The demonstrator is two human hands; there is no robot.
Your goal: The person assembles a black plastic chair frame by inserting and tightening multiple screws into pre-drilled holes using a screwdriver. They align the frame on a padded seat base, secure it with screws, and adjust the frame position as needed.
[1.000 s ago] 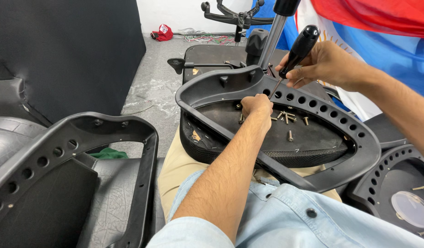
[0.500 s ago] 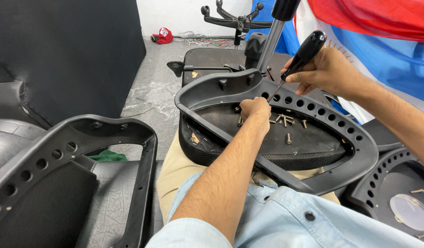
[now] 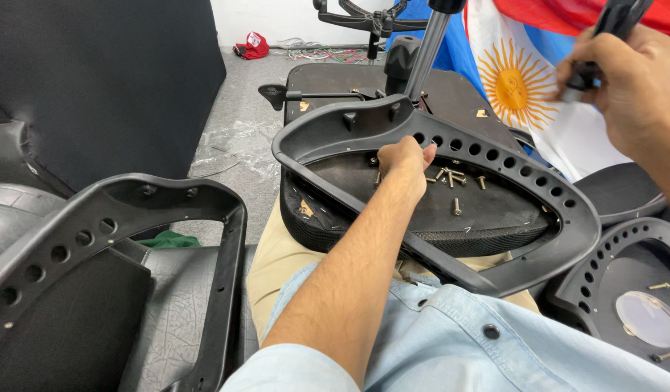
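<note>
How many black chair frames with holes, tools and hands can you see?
Black chair frames with holes: 3 (lap frame, left frame, lower-right frame)
Black-handled tool: 1
Hands: 2 (left hand on the lap frame's pad, right hand gripping the tool)
Total: 6

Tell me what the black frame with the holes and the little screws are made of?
The black frame looks like moulded plastic: matte, smooth, with rounded edges and a neat row of round holes. The little screws lying on the seat pad look like metal, since they shine pale silver or brassy. The pad's edge shows a fine woven mesh, so probably fabric. The left hand rests by the screws.
</note>
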